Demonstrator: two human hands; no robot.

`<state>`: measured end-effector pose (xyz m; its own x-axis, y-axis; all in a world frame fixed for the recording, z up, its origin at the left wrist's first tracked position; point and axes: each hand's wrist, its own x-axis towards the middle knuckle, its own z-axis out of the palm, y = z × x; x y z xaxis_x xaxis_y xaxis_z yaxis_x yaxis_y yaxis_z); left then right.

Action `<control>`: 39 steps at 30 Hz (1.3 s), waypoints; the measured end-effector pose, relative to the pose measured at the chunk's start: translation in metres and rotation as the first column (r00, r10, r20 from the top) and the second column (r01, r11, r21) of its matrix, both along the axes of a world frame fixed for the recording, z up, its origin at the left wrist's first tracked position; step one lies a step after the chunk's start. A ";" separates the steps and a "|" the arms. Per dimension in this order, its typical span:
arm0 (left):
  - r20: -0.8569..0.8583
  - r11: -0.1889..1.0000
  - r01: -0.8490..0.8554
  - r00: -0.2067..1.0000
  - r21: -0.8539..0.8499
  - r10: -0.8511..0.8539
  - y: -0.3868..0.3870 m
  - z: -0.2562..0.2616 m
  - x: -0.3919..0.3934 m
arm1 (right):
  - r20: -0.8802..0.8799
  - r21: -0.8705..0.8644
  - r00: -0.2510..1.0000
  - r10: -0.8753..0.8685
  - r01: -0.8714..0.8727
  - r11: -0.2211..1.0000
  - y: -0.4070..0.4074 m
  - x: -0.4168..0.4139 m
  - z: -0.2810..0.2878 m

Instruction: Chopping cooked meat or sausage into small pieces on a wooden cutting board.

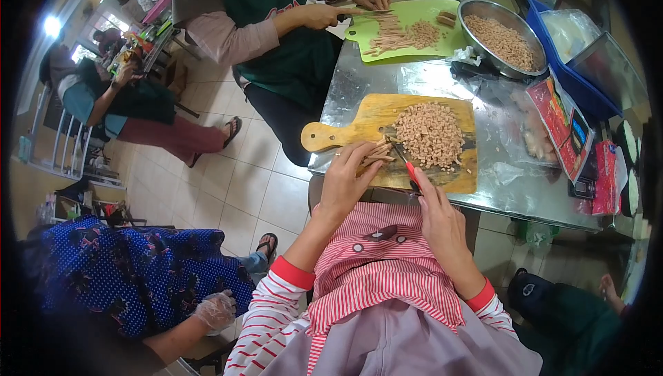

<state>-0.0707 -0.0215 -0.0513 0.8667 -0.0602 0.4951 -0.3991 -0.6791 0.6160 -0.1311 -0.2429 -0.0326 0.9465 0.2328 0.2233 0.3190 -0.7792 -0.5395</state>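
A wooden cutting board [352, 125] with a handle lies on the metal table before me. My left hand [348, 176] presses on a small bundle of thin pinkish sausage-like strips [382, 152] near the board's front left. In my right hand [440, 210] is a knife [410, 166] with a red and black handle. Its blade rests at the right ends of the strips, pointing away from me. A heap of small diced pieces [432, 132] covers the right half of the board, just beyond the blade, and a few bits lie loose near its edge.
Across the table a co-worker's hands [321, 13] cut similar strips on a green cutting board [373, 54]. A steel bowl [541, 68] of diced pieces, a blue tray [564, 75], plastic bags and red packets [562, 127] stand right. A gloved co-worker's hand [215, 311] is at lower left.
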 end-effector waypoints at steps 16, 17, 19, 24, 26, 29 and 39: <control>0.074 0.999 -0.026 0.997 0.031 0.023 -0.010 -0.002 0.018 | -0.076 0.042 0.997 0.010 -0.006 0.999 0.007 0.004 0.010; 0.064 0.999 -0.043 0.997 0.008 0.042 -0.011 -0.002 0.017 | -0.070 0.067 0.998 0.012 -0.007 0.998 0.006 0.004 0.009; 0.062 0.999 -0.054 0.997 -0.008 0.055 -0.013 0.001 0.013 | -0.057 0.093 0.998 0.014 -0.008 0.996 0.004 0.002 0.009; 0.074 0.995 -0.091 0.993 -0.048 0.094 -0.020 -0.004 0.010 | -0.076 0.126 0.997 0.012 -0.002 0.992 -0.001 -0.003 0.002; 0.051 0.995 -0.088 0.995 -0.036 0.090 -0.021 -0.002 0.010 | -0.046 0.101 0.999 0.030 -0.025 0.995 0.000 -0.004 0.000; 0.019 0.997 -0.073 0.997 -0.007 0.073 -0.019 -0.002 0.011 | -0.033 0.003 0.998 0.048 -0.048 0.999 0.005 -0.009 0.005; -0.030 0.996 -0.022 0.999 0.089 0.025 -0.020 0.012 0.018 | -0.014 -0.149 0.997 0.070 -0.072 0.986 0.013 -0.004 0.012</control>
